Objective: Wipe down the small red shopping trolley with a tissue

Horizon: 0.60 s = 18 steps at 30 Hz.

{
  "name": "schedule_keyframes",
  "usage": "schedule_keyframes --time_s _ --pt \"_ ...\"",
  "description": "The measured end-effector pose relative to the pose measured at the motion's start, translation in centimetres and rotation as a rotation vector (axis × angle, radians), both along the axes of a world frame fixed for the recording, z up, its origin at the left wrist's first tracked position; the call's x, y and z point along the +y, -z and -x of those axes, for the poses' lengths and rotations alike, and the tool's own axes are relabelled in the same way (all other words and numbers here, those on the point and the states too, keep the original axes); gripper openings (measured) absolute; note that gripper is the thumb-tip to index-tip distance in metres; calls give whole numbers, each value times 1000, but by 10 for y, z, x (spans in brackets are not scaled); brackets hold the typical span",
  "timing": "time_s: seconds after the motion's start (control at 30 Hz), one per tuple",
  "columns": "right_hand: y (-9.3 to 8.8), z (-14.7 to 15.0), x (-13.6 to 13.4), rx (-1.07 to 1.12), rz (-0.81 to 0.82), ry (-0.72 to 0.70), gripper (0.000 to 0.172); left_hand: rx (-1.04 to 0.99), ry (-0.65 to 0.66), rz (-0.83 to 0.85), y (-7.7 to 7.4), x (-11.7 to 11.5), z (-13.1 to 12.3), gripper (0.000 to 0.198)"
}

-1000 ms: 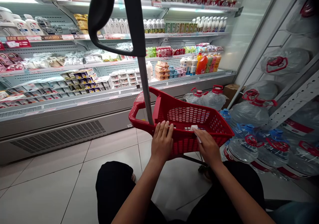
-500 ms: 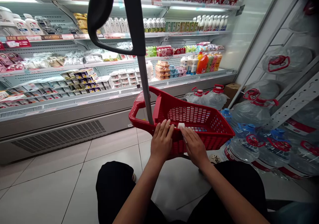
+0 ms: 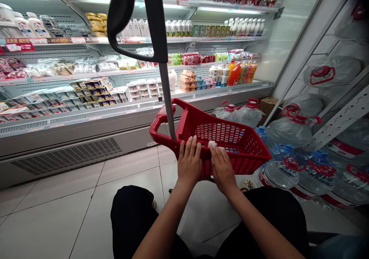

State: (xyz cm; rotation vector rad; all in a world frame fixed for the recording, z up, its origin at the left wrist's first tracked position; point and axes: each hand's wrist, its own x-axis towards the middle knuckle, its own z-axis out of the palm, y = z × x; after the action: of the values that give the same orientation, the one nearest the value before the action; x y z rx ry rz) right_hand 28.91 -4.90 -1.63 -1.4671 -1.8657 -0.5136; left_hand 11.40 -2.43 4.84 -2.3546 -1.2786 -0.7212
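Note:
A red plastic shopping basket [image 3: 250, 151] with perforated sides stands before my knees. From its left end rises a metal pole [image 3: 168, 101] topped by a black loop handle [image 3: 158, 24]. My left hand [image 3: 189, 161] lies with its fingers stretched over the basket's near rim, holding nothing. Just right of it, my right hand [image 3: 223, 168] presses a small white wad [image 3: 212, 144], tissue or cloth, against the same rim. Most of the wad is hidden under the fingers.
A refrigerated display case [image 3: 86, 117] with bottles, cups and packs runs along the back. Large water bottles [image 3: 281, 170] crowd the floor and rack on the right. A cardboard box [image 3: 266, 105] sits behind them. Pale floor tiles [image 3: 57, 213] lie at the left.
My right hand has shifted slightly along the rim with the white wad. My left hand stays on the rim, moved slightly right. The black handle appears a little further right.

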Motion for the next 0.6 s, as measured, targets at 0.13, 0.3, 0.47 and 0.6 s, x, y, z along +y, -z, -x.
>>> schedule_keyframes --time_s 0.13,0.3,0.47,0.6 --pt "-10 14 8 0 26 -66 66 58 14 -9 2 3 6 65" --pt "4 -45 -4 -13 39 6 59 85 44 -9 -4 16 22 70" --pt "17 -51 -16 -25 -11 97 57 -2 -27 17 1 14 8 67" --pt "6 -3 -7 -63 -19 63 67 22 16 1 18 1 -15 64"
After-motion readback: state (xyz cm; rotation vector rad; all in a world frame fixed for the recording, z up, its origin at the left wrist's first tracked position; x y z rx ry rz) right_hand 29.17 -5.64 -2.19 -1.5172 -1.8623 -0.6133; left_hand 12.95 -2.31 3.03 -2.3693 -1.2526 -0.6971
